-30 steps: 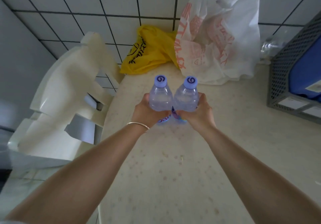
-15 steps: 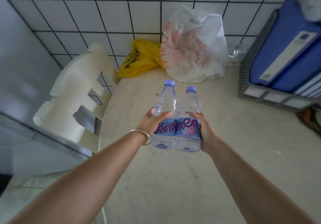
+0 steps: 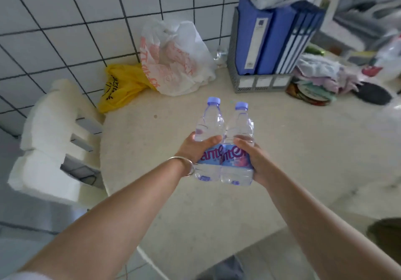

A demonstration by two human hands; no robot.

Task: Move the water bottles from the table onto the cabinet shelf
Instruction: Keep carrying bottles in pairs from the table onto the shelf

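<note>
- The table [image 3: 282, 149] is a pale, speckled surface; its left edge curves from the tiled wall [image 3: 65, 19] down toward the lower middle of the view, and its near edge runs off to the lower right.
- Beyond the left edge stands a stack of white foam blocks [image 3: 50, 132], just beside the table rim.
- The middle and near part of the table surface, below and around the hands, is bare.
- Along the wall at the back lie a yellow bag [image 3: 121, 84] and a white plastic bag [image 3: 178, 58] with orange print, touching one another.
- To the right of the bags a grey file rack [image 3: 260, 79] holds blue binders [image 3: 271, 36], standing upright.
- Further right there is a heap of cloth and mixed items; this corner is blurred and the single items cannot be told apart.
- Two water bottles are held side by side, touching, caps pointing away from the person, above the table surface.
- The left hand [image 3: 195, 149] is wrapped round the left bottle [image 3: 209, 125], with the thumb across its front above the label; a bracelet [image 3: 184, 165] sits on that wrist.
- The right hand [image 3: 253, 158] is closed round the right bottle [image 3: 239, 127] from its outer side, thumb on the front at the label's upper edge.
- Both bottle bases sit near the wrists.
</note>
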